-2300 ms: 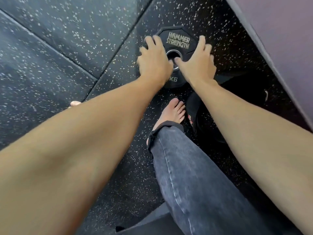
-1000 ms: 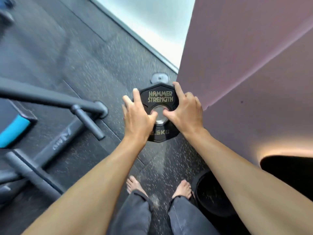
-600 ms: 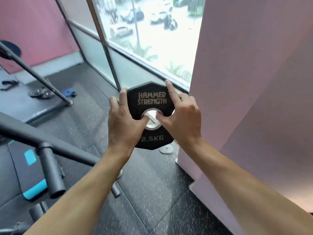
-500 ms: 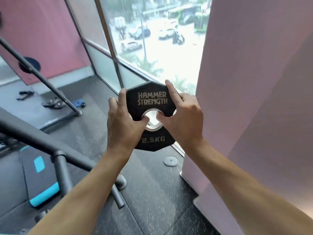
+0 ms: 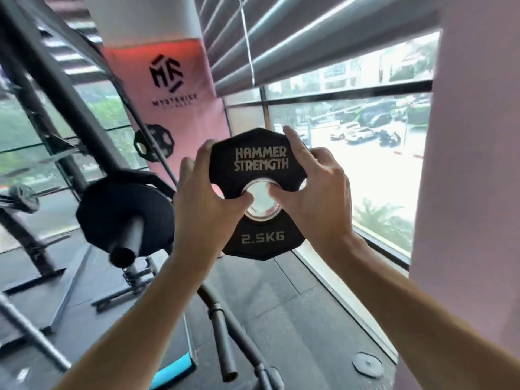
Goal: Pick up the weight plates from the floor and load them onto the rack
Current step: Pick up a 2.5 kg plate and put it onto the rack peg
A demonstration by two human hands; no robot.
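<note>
A small black weight plate (image 5: 260, 161) marked HAMMER STRENGTH and 2.5KG is held upright at chest height in the middle of the view. My left hand (image 5: 201, 205) grips its left edge with the thumb at the steel centre hole. My right hand (image 5: 315, 198) grips its right edge the same way. To the left, a black rack (image 5: 53, 88) carries a loading peg (image 5: 130, 240) with a large black plate (image 5: 112, 212) on it. The peg's end points toward me, a hand's width left of the held plate.
Another black plate (image 5: 153, 146) hangs farther back on the rack. A pink pillar (image 5: 467, 192) stands close on the right, windows behind. Black bars (image 5: 222, 333), a blue-edged mat (image 5: 176, 371) and a small grey disc (image 5: 367, 364) lie on the dark rubber floor.
Both hands lifted the 2.5 kg plate from the floor to chest height. My view rose from the floor and turned left, bringing the rack peg into sight.
</note>
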